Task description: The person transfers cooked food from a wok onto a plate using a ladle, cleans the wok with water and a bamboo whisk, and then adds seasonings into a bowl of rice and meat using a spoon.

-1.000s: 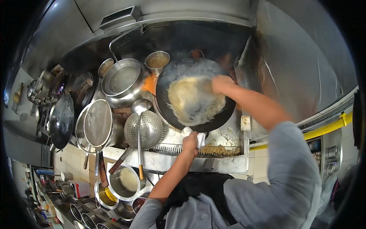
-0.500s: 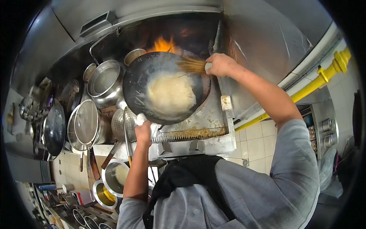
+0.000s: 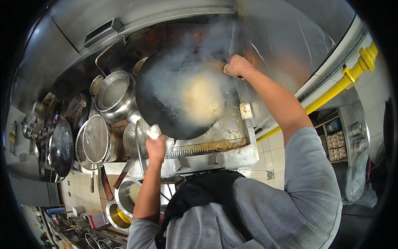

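A large black wok sits over the stove in front of me, tilted, partly veiled by steam. Pale, cloudy liquid swirls blurred in its right half. My left hand is closed around a folded white cloth at the wok's near left rim; the part of the wok under the cloth is hidden. In my right hand, above the far right rim, is a bamboo wok brush. Its bristles point left into the steam and are hard to make out.
Left of the wok stand a steel pot, a perforated ladle and a round mesh strainer. Another wok is farther left. Steel bowls sit below the stove edge. A yellow pipe runs along the right.
Thick steam has risen over the wok, and the flame behind it no longer shows. The pale liquid has shifted right. The brush has moved slightly up and right, and the wok tilts more.
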A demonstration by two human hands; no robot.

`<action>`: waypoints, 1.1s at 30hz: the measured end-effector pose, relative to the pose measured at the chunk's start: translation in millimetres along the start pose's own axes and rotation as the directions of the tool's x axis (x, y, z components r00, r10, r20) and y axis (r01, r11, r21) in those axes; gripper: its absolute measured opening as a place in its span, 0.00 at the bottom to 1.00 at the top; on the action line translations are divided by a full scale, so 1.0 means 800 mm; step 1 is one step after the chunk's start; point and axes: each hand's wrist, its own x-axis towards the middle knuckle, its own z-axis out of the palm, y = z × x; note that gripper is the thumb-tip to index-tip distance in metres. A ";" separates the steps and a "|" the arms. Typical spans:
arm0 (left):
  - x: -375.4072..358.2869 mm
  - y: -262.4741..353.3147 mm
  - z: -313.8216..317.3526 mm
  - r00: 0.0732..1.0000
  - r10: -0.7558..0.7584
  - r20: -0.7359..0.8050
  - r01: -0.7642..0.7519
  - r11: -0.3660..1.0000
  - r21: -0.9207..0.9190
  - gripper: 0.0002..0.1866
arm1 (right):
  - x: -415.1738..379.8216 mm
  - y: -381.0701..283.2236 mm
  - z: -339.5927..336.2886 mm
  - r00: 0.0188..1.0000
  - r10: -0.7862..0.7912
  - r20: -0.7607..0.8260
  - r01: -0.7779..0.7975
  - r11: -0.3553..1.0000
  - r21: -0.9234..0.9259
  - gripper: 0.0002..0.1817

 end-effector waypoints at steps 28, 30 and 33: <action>0.035 0.030 -0.119 0.952 0.276 0.130 -0.301 0.919 0.256 0.15 | -0.095 0.061 0.028 0.986 0.145 0.076 -0.160 0.953 0.256 0.30; 0.049 0.034 -0.127 0.923 0.336 0.188 -0.377 0.889 0.260 0.16 | -0.112 0.069 0.038 0.987 0.150 0.064 -0.162 0.946 0.282 0.30; 0.060 0.054 -0.129 0.893 0.377 0.247 -0.438 0.853 0.283 0.16 | -0.136 0.088 0.063 0.985 0.171 0.031 -0.170 0.918 0.357 0.31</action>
